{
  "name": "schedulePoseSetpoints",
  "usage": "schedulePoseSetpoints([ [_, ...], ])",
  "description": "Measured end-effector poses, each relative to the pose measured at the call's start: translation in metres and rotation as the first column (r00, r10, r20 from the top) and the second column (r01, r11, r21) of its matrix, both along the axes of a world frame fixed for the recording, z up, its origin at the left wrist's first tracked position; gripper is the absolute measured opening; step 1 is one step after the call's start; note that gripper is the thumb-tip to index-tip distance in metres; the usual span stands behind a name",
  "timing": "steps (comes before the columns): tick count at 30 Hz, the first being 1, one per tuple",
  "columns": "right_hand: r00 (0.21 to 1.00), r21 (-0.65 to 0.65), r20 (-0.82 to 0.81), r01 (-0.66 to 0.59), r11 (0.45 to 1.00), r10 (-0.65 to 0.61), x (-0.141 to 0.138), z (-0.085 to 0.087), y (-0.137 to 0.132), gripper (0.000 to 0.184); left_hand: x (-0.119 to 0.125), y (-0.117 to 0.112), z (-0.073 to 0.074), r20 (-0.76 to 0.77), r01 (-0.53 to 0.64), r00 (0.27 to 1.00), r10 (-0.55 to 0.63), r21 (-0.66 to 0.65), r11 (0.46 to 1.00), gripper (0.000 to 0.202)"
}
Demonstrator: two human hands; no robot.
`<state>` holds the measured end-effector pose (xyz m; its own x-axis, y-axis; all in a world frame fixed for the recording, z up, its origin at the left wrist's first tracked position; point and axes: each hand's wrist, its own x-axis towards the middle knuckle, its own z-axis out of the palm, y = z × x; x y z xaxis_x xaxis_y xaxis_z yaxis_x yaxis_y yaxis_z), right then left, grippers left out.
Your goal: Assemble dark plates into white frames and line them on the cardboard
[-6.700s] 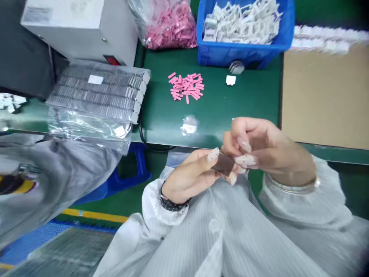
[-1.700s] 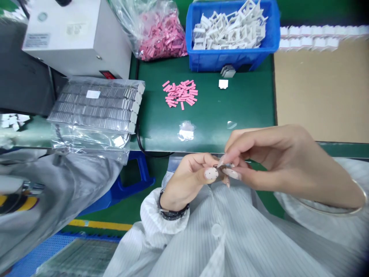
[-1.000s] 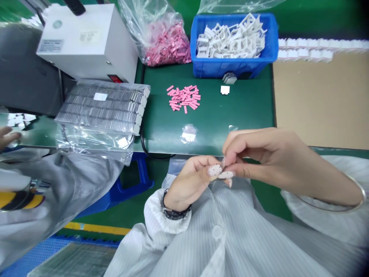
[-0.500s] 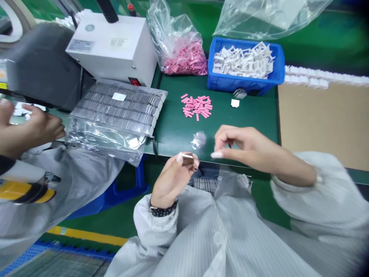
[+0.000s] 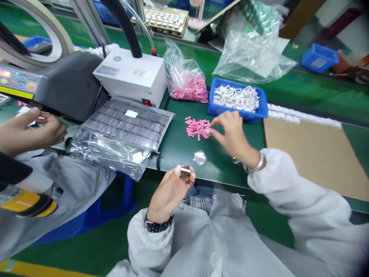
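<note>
My left hand (image 5: 170, 190) is raised near the table's front edge, its fingers pinched on a small dark rectangular part (image 5: 185, 171). My right hand (image 5: 230, 132) stretches forward over the green mat, its fingertips pinched together at the right edge of a loose pile of pink strips (image 5: 197, 127). Whether a strip is between those fingertips I cannot make out. A crumpled bit of clear film (image 5: 199, 157) lies on the mat between my two hands.
A blue bin of white frames (image 5: 236, 99) and a bag of pink strips (image 5: 187, 80) stand behind the pile. A white box unit (image 5: 131, 75), bagged grey trays (image 5: 128, 123), a cardboard sheet (image 5: 311, 154). Another person's hand (image 5: 31, 129) works at the left.
My right hand left the dark part and reached forward to the pink pile. My left hand kept the part. The camera tilted up, showing more of the bench.
</note>
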<state>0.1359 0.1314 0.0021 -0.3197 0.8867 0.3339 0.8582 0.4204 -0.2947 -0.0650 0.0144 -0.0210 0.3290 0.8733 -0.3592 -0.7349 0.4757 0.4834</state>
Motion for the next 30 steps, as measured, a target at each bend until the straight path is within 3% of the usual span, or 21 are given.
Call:
schedulePoseSetpoints([
  [4,0.995,0.063,-0.031,0.094,0.994,-0.092,0.03,0.026,0.07,0.011,-0.001,-0.002,0.001,0.013,-0.009,1.0,0.009,0.012,1.0,0.031],
  [9,0.997,-0.207,0.071,0.057,0.977,-0.042,0.049,0.015,0.127,0.019,-0.004,-0.005,0.005,0.029,-0.029,0.999,0.028,0.037,0.999,0.032],
  [14,0.995,-0.212,0.096,0.012,0.977,0.008,0.05,0.003,0.139,0.01,-0.006,-0.007,0.006,0.005,-0.032,0.999,0.032,0.049,0.998,0.033],
  [23,0.996,-0.202,0.059,-0.058,0.978,0.071,0.062,0.002,0.142,0.005,-0.004,-0.008,0.004,0.019,-0.043,0.999,0.043,0.047,0.998,0.034],
  [28,0.993,-0.198,0.052,-0.098,0.975,0.11,0.06,0.001,0.143,0.028,-0.003,-0.006,0.004,0.022,-0.035,0.999,0.034,0.038,0.999,0.033],
  [30,0.989,-0.205,0.06,-0.117,0.972,0.132,0.058,0.0,0.146,0.025,-0.002,-0.006,0.004,0.027,-0.032,0.999,0.032,0.033,0.999,0.032],
])
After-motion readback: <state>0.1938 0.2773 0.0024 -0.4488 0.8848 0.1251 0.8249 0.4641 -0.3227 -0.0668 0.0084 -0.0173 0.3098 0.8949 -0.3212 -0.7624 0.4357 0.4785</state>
